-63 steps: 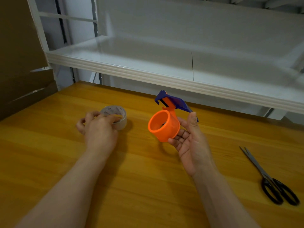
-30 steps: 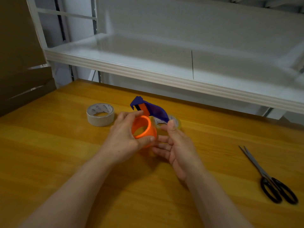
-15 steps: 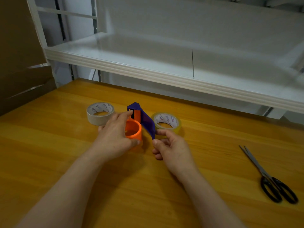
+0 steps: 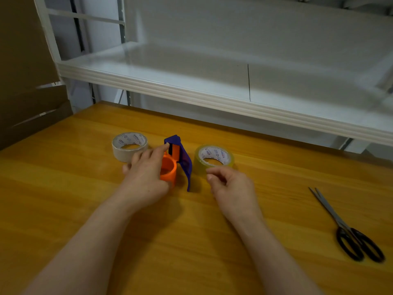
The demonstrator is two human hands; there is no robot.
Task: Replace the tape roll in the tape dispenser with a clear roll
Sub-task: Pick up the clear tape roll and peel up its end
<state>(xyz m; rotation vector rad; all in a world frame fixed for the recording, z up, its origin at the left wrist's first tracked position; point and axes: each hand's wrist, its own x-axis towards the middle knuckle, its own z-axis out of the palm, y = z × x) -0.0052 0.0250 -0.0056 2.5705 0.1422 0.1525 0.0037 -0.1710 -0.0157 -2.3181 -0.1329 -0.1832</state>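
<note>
Clear roll [image 4: 221, 154] mid-frame: likely light, stiff, slick; grip across rim. Left hand [image 4: 146, 176] holding tape dispenser [image 4: 184, 163]; right hand [image 4: 232, 188] loose, empty.

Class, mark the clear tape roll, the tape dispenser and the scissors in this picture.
clear tape roll [image 4: 200, 166]: head view, on its yellowish outer wall, left side.
tape dispenser [image 4: 185, 165]: head view, on the blue guard beside the orange hub.
scissors [image 4: 328, 209]: head view, midway along the blades.

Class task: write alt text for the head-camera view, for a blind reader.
A left hand holds an orange-and-blue tape dispenser on a wooden table, while the right hand hovers by a clear tape roll. A whitish roll and scissors lie nearby.
</note>
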